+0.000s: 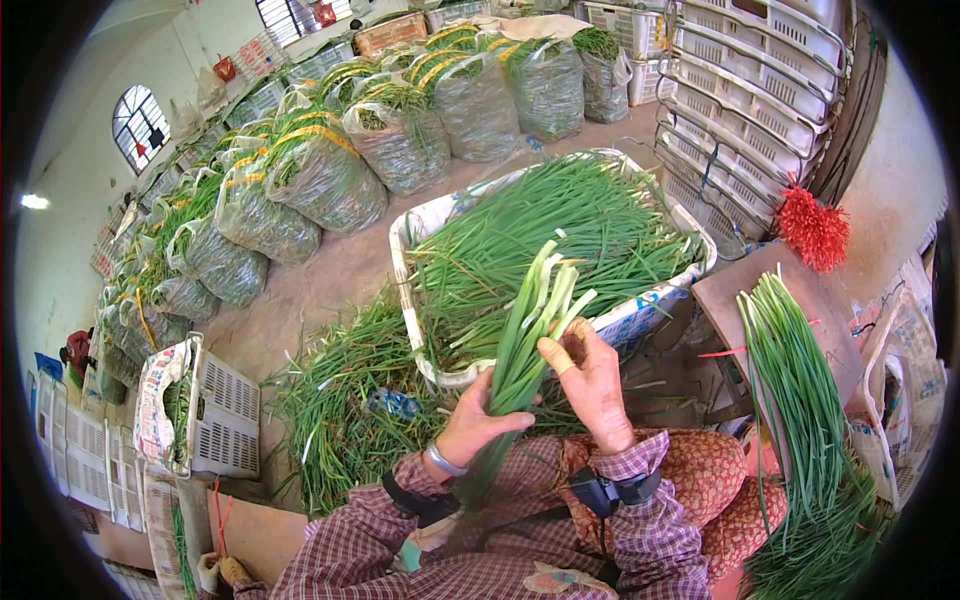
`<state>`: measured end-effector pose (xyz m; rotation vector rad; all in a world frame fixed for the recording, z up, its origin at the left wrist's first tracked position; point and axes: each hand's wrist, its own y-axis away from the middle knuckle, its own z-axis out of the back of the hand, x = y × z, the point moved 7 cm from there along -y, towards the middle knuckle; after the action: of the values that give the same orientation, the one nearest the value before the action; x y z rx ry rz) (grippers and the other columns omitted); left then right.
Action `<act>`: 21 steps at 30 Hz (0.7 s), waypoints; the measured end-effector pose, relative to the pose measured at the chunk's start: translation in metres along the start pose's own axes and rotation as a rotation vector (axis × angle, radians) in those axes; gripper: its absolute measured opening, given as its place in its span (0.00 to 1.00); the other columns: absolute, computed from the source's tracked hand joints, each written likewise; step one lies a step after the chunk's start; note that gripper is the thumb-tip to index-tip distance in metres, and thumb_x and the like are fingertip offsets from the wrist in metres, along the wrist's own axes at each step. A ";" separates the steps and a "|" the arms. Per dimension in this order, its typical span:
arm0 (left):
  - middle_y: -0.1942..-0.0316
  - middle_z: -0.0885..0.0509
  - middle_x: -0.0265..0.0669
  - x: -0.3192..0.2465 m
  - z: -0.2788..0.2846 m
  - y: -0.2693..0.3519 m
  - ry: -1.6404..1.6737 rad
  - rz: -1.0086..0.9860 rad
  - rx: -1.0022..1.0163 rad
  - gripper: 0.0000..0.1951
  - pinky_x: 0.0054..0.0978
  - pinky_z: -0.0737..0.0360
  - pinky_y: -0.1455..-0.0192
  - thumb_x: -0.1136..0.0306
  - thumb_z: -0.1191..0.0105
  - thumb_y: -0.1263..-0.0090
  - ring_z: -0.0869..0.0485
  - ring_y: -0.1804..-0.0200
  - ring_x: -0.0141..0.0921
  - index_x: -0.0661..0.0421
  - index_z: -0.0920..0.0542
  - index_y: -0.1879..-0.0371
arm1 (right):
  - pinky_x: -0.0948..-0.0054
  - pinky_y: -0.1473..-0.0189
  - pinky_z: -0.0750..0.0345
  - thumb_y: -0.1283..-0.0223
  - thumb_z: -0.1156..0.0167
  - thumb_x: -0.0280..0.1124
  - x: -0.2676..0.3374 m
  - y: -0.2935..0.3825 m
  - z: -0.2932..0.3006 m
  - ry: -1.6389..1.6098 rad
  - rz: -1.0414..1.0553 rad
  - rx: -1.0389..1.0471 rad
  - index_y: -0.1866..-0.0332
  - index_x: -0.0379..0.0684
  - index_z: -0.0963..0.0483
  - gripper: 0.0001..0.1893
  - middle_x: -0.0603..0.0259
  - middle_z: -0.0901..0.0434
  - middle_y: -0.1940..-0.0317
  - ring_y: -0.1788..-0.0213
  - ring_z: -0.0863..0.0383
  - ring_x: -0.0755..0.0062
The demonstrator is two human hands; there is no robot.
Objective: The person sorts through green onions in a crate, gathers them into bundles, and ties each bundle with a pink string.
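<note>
My left hand (480,424) is closed around a bunch of green chives (517,360), its pale stem ends pointing up and away from me. The leaves hang down over my lap. At the right side of the stems is my right hand (592,375), thumb and fingers bent together at the bunch. Whether a stem or leaf is pinched there is hard to see. Beyond both hands, a white lined crate (411,315) holds a heap of loose chives (540,225). To the right, a neat pile of chives (799,367) lies across a board (724,289), pale ends away from me.
Loose leaves (345,405) lie heaped on the floor left of the crate. Filled plastic bags (322,180) stand in rows behind. Stacked white crates (750,97) and red ties (814,229) are at right. Another person's hands (225,571) show at lower left, beside a crate (229,412).
</note>
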<state>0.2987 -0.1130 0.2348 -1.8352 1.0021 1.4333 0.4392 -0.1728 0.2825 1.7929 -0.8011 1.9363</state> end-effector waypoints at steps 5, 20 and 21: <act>0.47 0.22 0.40 0.000 0.000 -0.008 0.285 0.204 0.134 0.32 0.34 0.20 0.48 0.69 0.41 0.36 0.18 0.52 0.34 0.58 0.39 0.34 | 0.81 0.60 0.27 0.36 0.42 0.27 -0.013 0.001 0.000 -0.227 -0.127 0.097 0.54 0.39 0.26 0.08 0.69 0.21 0.64 0.63 0.25 0.82; 0.45 0.21 0.33 0.006 0.011 -0.031 0.211 0.293 0.096 0.29 0.28 0.33 0.37 0.77 0.37 0.44 0.26 0.42 0.28 0.58 0.28 0.40 | 0.83 0.60 0.32 0.30 0.49 0.35 -0.018 -0.005 0.018 -0.258 -0.046 -0.031 0.50 0.40 0.26 0.12 0.72 0.27 0.65 0.62 0.30 0.84; 0.45 0.21 0.33 0.005 0.011 -0.032 0.211 0.293 0.097 0.29 0.28 0.33 0.37 0.77 0.37 0.44 0.26 0.42 0.28 0.58 0.28 0.40 | 0.83 0.60 0.32 0.30 0.49 0.35 -0.020 -0.004 0.017 -0.293 -0.116 0.001 0.49 0.39 0.26 0.13 0.73 0.27 0.66 0.62 0.30 0.84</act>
<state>0.3204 -0.0876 0.2278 -1.8533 1.4715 1.3437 0.4567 -0.1783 0.2638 2.1052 -0.7667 1.6245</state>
